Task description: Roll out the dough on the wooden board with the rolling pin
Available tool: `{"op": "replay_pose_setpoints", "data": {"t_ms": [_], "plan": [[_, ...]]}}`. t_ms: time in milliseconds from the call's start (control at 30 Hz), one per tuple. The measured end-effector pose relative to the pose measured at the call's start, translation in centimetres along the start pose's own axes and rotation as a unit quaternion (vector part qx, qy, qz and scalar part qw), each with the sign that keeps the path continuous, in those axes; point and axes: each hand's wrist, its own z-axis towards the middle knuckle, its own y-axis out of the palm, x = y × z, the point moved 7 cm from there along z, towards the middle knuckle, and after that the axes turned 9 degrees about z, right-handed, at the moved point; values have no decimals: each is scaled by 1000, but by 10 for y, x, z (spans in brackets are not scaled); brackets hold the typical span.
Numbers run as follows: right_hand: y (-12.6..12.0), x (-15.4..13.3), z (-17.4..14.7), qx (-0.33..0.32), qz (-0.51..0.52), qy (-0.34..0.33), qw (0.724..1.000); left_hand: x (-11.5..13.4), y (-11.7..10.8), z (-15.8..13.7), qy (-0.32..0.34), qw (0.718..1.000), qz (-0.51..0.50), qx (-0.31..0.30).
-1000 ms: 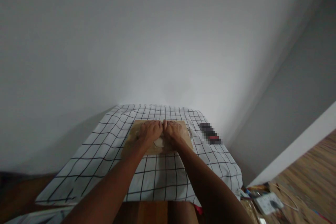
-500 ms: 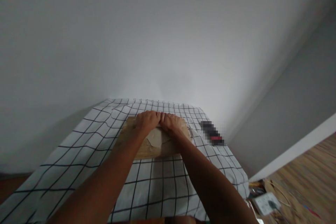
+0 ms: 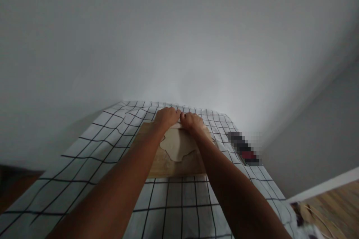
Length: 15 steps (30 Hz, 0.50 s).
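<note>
A flattened sheet of pale dough (image 3: 177,145) with an uneven edge lies on a wooden board (image 3: 168,168). Over the board's far edge, my left hand (image 3: 167,116) is closed with its fingers curled down. Close beside it, my right hand (image 3: 192,120) is closed in the same way, the thumbs almost meeting. Both hands grip a pale rolling pin (image 3: 177,126), of which only a narrow strip shows below them at the dough's far side; the rest is hidden under the fingers.
A white cloth with dark checks (image 3: 174,209) covers the table, which meets a pale wall (image 3: 179,44) at the back. A pixelated dark and red item (image 3: 244,149) lies at the right. Cables (image 3: 316,213) and wooden floor (image 3: 336,203) are at lower right.
Both hands have moved forward, away from me, to the board's far edge, and more of the dough sheet is uncovered. The camera view has shifted slightly.
</note>
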Motion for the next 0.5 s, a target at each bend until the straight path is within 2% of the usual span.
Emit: {"op": "replay_pose_setpoints", "data": {"t_ms": [233, 500], "plan": [[12, 10, 34, -13, 48, 18, 999, -7, 9, 31, -33, 999, 19, -2], [16, 8, 37, -19, 29, -9, 999, -10, 13, 33, -27, 999, 42, 9]]}}
